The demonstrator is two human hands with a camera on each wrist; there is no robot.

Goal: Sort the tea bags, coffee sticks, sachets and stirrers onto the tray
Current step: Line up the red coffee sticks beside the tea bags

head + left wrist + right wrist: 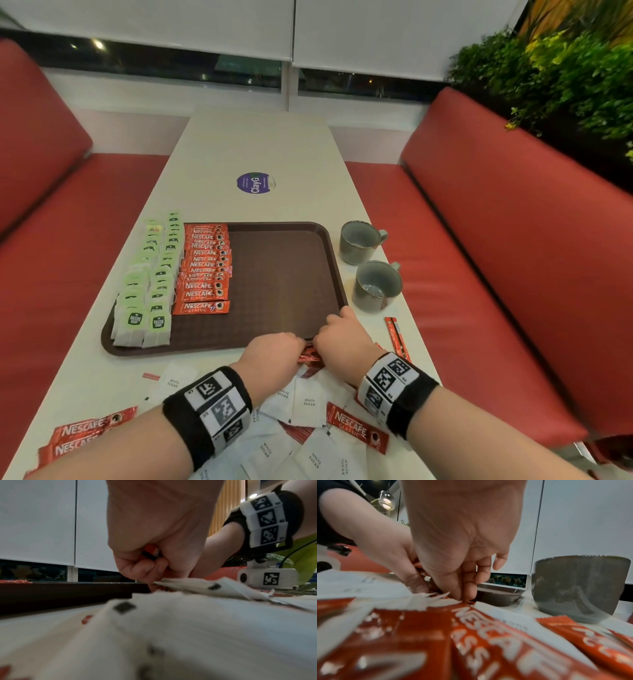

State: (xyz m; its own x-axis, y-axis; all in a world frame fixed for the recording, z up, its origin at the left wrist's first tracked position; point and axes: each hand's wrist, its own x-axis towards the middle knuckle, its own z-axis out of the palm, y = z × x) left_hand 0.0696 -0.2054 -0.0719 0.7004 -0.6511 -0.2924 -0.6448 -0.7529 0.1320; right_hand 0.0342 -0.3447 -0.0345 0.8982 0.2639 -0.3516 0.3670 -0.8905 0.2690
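Note:
The brown tray (284, 274) holds two columns of green-labelled tea bags (150, 284) at its left. A column of red Nescafe sticks (205, 270) lies beside them. Both hands meet at the tray's near edge over a small bundle of thin red sticks (310, 354). My left hand (274, 353) has its fingers curled round that bundle (150, 553). My right hand (339, 337) points its fingers down and pinches the bundle's other end (462, 591). White sugar sachets (308, 404) are heaped under my wrists. Loose Nescafe sticks (356, 428) lie among them.
Two grey mugs (359, 241) (376, 286) stand right of the tray, the nearer one close to my right hand (576, 588). One thin red stick (397, 337) lies by the table's right edge. More Nescafe sticks (82, 435) lie at the near left. Red benches flank the table.

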